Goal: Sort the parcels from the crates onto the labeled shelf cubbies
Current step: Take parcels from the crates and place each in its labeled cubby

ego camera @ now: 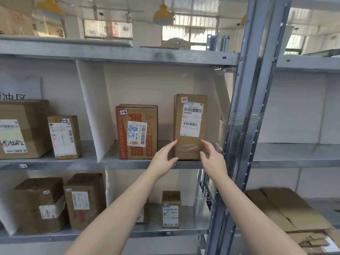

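Two hands (164,157) (213,160) beside tall cardboard parcel (190,139) (glossy tape (187,147); perhaps in contact).

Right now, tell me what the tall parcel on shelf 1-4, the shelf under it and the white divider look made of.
The tall parcel: brown cardboard, matte, with glossy clear tape wrinkled round its lower part and a paper label. The shelf: grey metal, probably galvanized steel, with a dull mottled sheen. The divider: white matte board, perhaps foam or plastic; the look leaves it open.
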The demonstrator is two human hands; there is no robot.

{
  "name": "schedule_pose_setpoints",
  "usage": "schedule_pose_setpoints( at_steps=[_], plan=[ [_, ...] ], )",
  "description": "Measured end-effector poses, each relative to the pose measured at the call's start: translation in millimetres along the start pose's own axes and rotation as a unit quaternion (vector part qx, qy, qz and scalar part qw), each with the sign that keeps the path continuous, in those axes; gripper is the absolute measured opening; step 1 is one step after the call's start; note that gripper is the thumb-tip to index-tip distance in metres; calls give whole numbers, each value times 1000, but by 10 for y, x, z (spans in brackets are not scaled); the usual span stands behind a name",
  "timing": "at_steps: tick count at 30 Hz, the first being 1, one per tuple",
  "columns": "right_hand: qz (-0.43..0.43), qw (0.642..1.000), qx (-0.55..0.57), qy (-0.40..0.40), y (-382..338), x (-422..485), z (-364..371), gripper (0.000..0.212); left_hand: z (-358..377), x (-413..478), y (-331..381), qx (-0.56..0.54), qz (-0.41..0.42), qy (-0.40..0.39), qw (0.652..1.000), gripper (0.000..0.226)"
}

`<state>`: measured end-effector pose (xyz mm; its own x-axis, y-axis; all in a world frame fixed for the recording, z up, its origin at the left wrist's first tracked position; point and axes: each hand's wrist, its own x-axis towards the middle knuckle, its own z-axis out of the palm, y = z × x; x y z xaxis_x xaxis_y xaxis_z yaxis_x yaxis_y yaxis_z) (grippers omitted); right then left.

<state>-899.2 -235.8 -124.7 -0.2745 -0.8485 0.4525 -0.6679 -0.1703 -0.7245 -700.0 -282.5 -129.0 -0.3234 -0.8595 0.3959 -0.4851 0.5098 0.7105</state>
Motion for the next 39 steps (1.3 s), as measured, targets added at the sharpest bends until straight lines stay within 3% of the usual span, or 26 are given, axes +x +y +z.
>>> schedule_pose_setpoints(
  at_steps=[8, 25, 32, 39],
  plan=[
    [12, 999, -43, 1, 13, -121, -89, 45, -44, -228, 45, 72, -5, 12, 997, 63],
    [5, 997, -47, -66, 197, -576, -557, 53, 306, -613, 485, 76, -40, -9, 996, 59],
    [-38, 974, -220, -46, 871, -1104, -1288, 47, 1162, -877, 963, 85, 15, -97, 992, 51],
    [126, 966, -223, 42, 1769, -1746, -2339, 48, 2483, -912, 1652, 74, 108, -210, 969, 49]
  ],
)
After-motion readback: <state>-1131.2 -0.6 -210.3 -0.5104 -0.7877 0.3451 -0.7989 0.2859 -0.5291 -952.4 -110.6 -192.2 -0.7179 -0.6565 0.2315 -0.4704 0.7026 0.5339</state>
